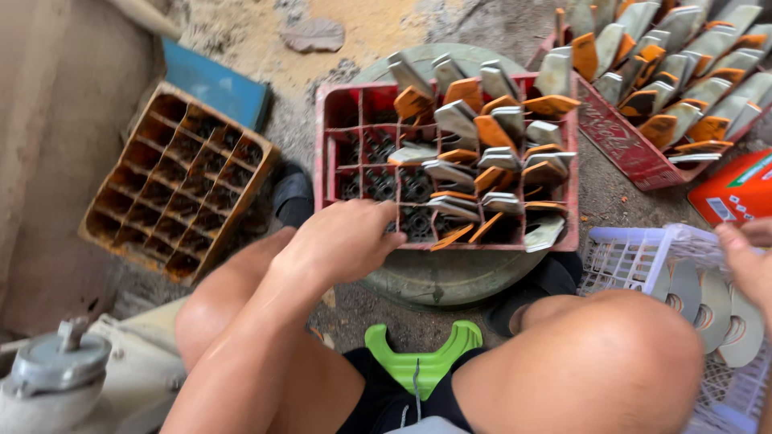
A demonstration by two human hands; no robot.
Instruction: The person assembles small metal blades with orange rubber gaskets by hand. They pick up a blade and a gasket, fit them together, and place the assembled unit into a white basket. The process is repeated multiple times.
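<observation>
Left hand (342, 239) hovers palm down over the near edge of the red crate (328, 153), fingers curled loosely; whether it grips anything I can't tell. Right hand (748, 257) sits at the white basket's (623, 257) far right corner, above the grey discs (712, 305), its grip cut off from view.

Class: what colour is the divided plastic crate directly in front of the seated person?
Red, clearest in the head view.
</observation>
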